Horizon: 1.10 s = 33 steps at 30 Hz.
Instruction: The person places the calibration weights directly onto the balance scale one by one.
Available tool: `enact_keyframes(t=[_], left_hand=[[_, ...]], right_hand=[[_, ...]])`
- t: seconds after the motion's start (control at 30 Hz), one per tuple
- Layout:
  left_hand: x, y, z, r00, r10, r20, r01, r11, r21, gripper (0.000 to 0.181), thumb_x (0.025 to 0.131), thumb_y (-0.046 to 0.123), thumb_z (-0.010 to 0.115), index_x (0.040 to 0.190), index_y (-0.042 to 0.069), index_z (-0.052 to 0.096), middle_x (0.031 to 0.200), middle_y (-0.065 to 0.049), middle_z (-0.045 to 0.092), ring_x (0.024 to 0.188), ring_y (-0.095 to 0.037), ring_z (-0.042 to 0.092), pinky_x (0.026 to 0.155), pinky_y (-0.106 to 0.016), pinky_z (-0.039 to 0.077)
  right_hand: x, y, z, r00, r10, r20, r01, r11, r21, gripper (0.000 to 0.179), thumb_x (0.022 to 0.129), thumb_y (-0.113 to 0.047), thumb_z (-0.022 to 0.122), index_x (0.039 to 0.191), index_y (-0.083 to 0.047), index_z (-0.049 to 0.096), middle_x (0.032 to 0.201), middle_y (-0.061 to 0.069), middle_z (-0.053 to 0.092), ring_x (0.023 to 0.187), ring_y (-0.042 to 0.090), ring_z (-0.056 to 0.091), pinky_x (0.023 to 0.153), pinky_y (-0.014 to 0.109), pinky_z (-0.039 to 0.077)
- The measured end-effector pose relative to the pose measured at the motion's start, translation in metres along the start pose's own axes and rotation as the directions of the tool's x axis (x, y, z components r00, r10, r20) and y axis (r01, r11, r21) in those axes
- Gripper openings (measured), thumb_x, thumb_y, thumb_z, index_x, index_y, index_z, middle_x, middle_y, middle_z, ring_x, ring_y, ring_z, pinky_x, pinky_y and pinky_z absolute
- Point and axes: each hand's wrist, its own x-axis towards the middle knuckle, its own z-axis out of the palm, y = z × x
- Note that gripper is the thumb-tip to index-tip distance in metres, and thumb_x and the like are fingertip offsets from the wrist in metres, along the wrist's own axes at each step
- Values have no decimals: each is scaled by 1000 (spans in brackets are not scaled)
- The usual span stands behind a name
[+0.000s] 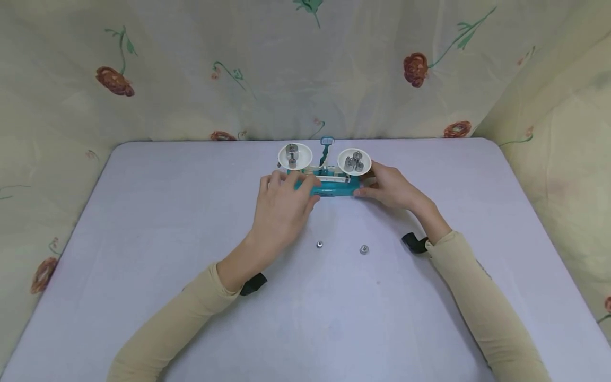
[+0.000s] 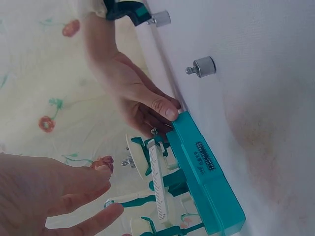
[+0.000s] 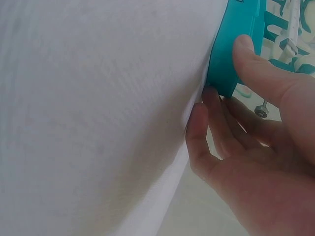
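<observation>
A teal two-pan balance scale [image 1: 336,189] stands near the table's far edge. Metal weights lie on its white left pan [image 1: 304,157] and on its white right pan [image 1: 366,161]. My left hand [image 1: 284,212] hovers by the left part of the scale; in the left wrist view its fingers [image 2: 86,226] are extended, with nothing between them. With my right hand [image 1: 393,188] I grip the right end of the teal base, the thumb [image 3: 251,59] on its front face and the other fingers around the end, partly hidden.
Two loose metal weights, a smaller one [image 1: 320,244] and a larger one [image 1: 364,249], stand on the pale table [image 1: 143,223] in front of the scale. A flowered cloth [image 1: 286,69] hangs behind the far edge, and more cloth hangs along the sides.
</observation>
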Motion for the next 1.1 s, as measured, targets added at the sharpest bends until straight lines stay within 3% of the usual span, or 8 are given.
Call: enact_keyframes(t=[0.3, 0.63, 1.1], left_hand=[[-4, 2, 0, 999, -7, 48, 7, 1000, -12, 24, 104, 32, 73, 127, 23, 75, 136, -8, 74, 122, -39, 64, 108, -54, 49], [-7, 3, 6, 998, 26, 51, -26, 1000, 8, 23, 103, 32, 75, 123, 20, 77, 133, -11, 74, 122, -40, 65, 108, -55, 50], [-15, 6, 17, 992, 64, 110, -68, 997, 33, 25, 101, 36, 77, 123, 23, 76, 127, -8, 76, 120, -38, 66, 103, -53, 50]], right_hand=[[-1, 1, 1, 1000, -7, 6, 7, 1000, 7, 79, 102, -18, 76, 166, -2, 33, 153, 26, 58, 141, 45, 59, 116, 58, 51], [-1, -1, 0, 1000, 9, -8, -9, 1000, 1, 78, 101, -19, 77, 165, -2, 35, 151, 27, 60, 141, 45, 60, 116, 59, 51], [-2, -2, 0, 1000, 17, -5, -17, 1000, 8, 77, 102, -18, 77, 165, -5, 35, 153, 26, 59, 142, 44, 59, 118, 59, 50]])
